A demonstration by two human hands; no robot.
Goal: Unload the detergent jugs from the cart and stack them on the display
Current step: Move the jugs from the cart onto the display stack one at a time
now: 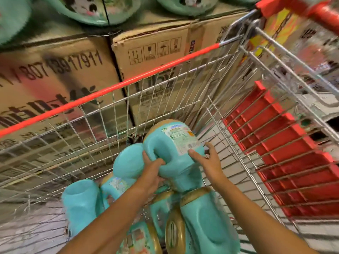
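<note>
A teal detergent jug (174, 145) with a white back label lies raised above the others inside the wire cart (102, 114). My left hand (152, 171) grips its moulded handle, fingers curled through the opening. My right hand (205, 160) holds the jug's right side, thumb on the label and fingers spread along the edge. Several more teal jugs with gold caps lie in the cart below, among them one at the left (80, 204) and one at the front (205, 220). Teal jugs (88, 10) stand on the display on top of cardboard boxes.
Stacked cardboard boxes (58, 74) form the display base just beyond the cart's red-trimmed rim (113, 88). A red plastic child-seat flap (282, 143) lines the cart's right end, with the red push handle (311, 10) at the upper right.
</note>
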